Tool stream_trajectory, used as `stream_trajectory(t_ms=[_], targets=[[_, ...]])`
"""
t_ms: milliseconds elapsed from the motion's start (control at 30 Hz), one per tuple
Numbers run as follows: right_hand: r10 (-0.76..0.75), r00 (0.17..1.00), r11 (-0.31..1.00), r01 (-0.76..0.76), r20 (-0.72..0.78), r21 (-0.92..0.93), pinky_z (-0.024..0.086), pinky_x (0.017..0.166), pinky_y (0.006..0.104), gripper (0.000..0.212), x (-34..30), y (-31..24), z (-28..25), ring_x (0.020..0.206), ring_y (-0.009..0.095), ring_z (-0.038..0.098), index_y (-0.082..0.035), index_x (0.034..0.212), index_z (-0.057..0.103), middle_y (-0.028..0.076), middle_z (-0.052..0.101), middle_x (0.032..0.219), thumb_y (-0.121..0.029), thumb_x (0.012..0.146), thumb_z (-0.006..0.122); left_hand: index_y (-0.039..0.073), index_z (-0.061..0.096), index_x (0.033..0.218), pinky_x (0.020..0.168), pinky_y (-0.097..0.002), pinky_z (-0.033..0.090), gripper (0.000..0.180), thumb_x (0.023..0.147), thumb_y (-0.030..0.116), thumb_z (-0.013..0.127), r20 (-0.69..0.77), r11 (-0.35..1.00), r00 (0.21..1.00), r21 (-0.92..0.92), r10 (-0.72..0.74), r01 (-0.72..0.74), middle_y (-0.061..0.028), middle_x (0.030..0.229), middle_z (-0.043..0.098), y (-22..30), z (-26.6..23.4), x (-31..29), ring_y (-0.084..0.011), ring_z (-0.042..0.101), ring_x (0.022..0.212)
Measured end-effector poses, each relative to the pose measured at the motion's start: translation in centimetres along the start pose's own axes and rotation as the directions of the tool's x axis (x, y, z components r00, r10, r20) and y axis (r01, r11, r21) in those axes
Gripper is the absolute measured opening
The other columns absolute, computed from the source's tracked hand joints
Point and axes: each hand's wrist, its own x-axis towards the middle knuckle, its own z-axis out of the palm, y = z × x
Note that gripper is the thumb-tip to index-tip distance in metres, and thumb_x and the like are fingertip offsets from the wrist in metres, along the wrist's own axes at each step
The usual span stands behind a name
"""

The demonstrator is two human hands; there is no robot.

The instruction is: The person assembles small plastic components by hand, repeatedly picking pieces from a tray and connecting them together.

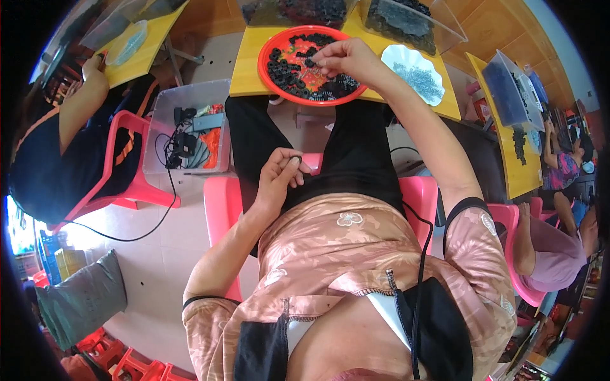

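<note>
In front of me a round red tray [262,75] holds many small black ring-shaped parts [287,75]. Over its right side my right hand [348,60] is closed in a pinch, fingertips down at a small black part [309,63]. Low above my lap my left hand [279,176] is closed, thumb against the curled fingers. A bit of something small and dark shows at its fingertips, too little to name. To the right of the tray lies a white scalloped dish [395,53] with many tiny clear-grey pieces [416,75].
The tray and dish rest on a yellow table [244,79]. Clear bins [406,28] of black parts stand at its back. A clear box [187,127] with cables sits at left. Co-workers sit on both sides; a black cable [424,254] runs down over my shirt.
</note>
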Motion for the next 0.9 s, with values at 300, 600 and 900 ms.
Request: stream_trajectory(t_ms=[300, 600, 900], targets=[[0.114, 0.971, 0.981, -0.143, 0.209, 0.129, 0.052, 0.067, 0.0233, 0.012, -11.2, -0.5, 8.1, 0.072, 0.012, 0.064, 0.007, 0.093, 0.061, 0.009, 0.066, 0.08, 0.001, 0.083, 0.062, 0.006, 0.047, 0.11, 0.06, -0.0184, 0.04, 0.017, 0.097, 0.017, 0.047, 0.007, 1.0, 1.0, -0.018, 0.022, -0.022, -0.0053, 0.086, 0.062, 0.6, 0.4, -0.1, -0.0067, 0.052, 0.065], [0.083, 0.987, 0.993, -0.094, 0.14, 0.076, 0.052, 0.066, 0.0236, 0.013, -12.6, -1.0, 9.0, 0.07, 0.012, 0.064, 0.007, 0.095, 0.06, 0.01, 0.067, 0.079, 0.002, 0.084, 0.059, 0.006, 0.046, 0.108, 0.06, -0.0185, 0.04, 0.016, 0.097, 0.017, 0.047, 0.033, 1.0, 0.999, 0.0, 0.023, -0.023, -0.0042, 0.085, 0.062, 0.7, 0.6, -0.4, -0.0069, 0.052, 0.066], [0.063, 0.991, 0.997, -0.068, 0.115, 0.035, 0.053, 0.064, 0.0238, 0.016, -12.7, -0.8, 9.4, 0.07, 0.011, 0.064, 0.006, 0.099, 0.059, 0.009, 0.067, 0.079, 0.0, 0.084, 0.058, 0.006, 0.045, 0.109, 0.06, -0.0187, 0.04, 0.016, 0.097, 0.016, 0.045, 0.007, 0.999, 0.999, -0.007, 0.042, -0.042, -0.0043, 0.085, 0.062, 0.7, 0.6, -0.3, -0.0072, 0.052, 0.066]])
